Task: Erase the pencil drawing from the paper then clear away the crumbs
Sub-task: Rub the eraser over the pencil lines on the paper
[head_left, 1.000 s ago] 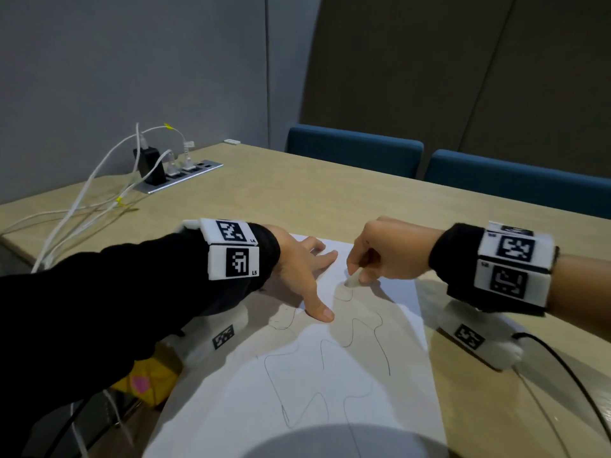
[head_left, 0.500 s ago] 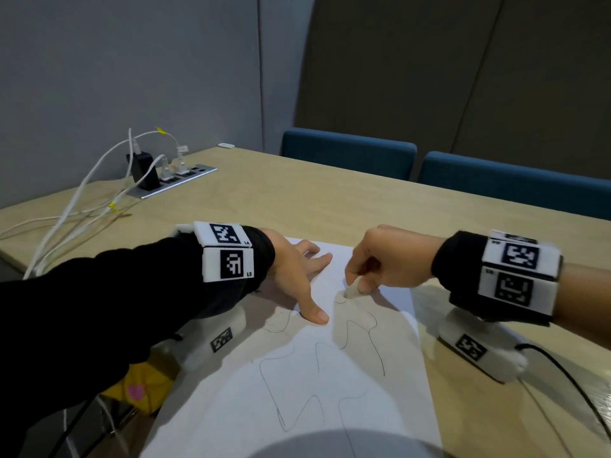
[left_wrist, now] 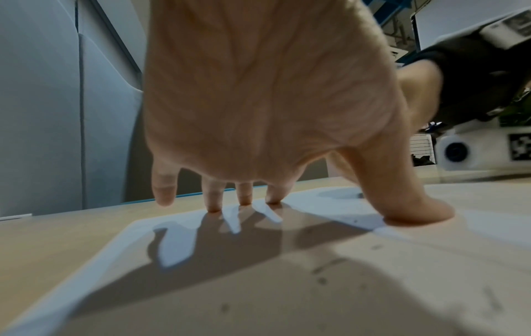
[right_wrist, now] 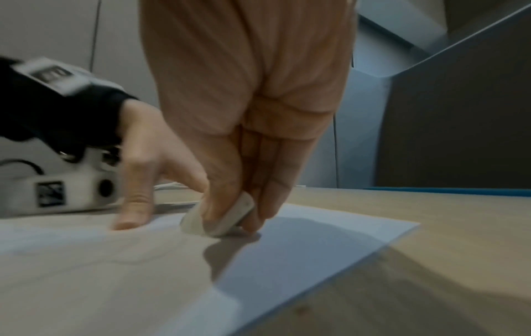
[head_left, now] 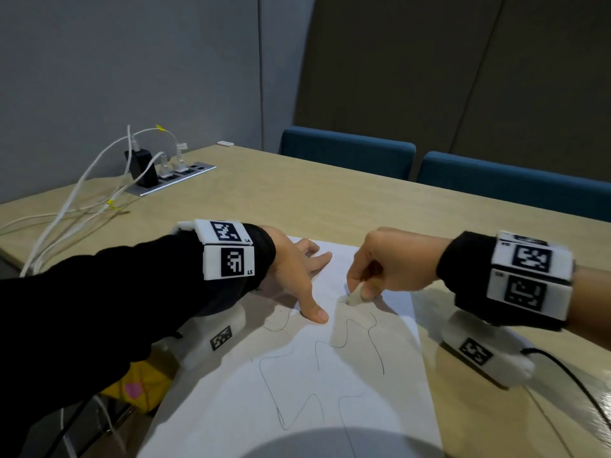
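A white sheet of paper [head_left: 297, 391] lies on the wooden table [head_left: 297, 200] with a wavy pencil drawing [head_left: 330, 352] on it. My right hand [head_left: 390, 262] pinches a small white eraser [head_left: 354, 298] and presses its tip on the top end of the line; the right wrist view shows the eraser [right_wrist: 221, 218] between thumb and fingers. My left hand [head_left: 297, 269] lies flat with spread straight fingers on the paper's far left part, thumb [left_wrist: 413, 204] down beside the eraser. Dark crumbs [left_wrist: 321, 280] dot the paper near the left wrist.
A power strip [head_left: 172, 178] with a black charger and white cables [head_left: 76, 206] sits at the table's far left. Two blue chair backs [head_left: 347, 157] stand behind the far edge. A yellow object [head_left: 139, 388] shows under my left forearm. A black cable [head_left: 575, 385] trails from the right wrist.
The right hand with the eraser has slid a little down and toward me along the top of the line. The left hand stays pressed on the paper.
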A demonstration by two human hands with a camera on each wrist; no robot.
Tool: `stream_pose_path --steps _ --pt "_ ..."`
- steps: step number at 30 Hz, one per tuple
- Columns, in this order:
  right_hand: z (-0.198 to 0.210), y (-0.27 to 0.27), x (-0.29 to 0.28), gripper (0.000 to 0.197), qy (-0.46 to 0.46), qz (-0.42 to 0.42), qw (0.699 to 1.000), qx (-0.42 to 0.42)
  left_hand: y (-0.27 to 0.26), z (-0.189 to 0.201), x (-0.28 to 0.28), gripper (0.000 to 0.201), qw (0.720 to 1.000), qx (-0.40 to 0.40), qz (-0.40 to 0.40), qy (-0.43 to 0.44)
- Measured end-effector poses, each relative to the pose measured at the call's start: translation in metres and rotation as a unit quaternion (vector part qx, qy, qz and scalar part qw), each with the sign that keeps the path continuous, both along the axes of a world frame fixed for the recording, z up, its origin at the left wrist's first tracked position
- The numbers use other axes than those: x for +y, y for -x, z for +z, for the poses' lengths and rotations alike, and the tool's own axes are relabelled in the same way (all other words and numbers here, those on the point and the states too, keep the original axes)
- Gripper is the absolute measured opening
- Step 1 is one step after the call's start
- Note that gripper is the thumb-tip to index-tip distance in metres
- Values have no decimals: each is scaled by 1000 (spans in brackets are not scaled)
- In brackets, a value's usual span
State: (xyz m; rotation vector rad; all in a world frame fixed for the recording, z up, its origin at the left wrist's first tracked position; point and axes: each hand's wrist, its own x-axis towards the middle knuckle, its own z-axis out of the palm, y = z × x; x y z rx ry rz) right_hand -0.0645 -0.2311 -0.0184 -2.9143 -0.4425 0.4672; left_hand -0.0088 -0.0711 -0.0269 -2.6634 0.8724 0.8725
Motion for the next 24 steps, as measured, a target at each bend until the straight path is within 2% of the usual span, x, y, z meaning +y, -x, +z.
stream_pose_path --steps 3,6,8,18,22,24 --pt "3 6 -2 11 9 7 1000 18 0 -1 0 107 1000 3 5 4" --pt "2 -12 0 13 -7 -22 998 -51 3 0 -1 100 1000 -5 -7 -10" --pt "0 -21 4 12 -7 -32 997 -63 3 0 -1 99 1000 -4 -6 -11" --pt "1 8 -9 11 5 -2 1000 29 1 -1 -1 99 1000 21 10 7" --pt "1 -15 -11 12 -40 -52 997 -46 -1 -3 -2 103 1000 -11 -3 -6" --pt "-1 -26 -10 11 -40 -61 996 -54 -4 -4 -3 104 1000 -18 0 -11"
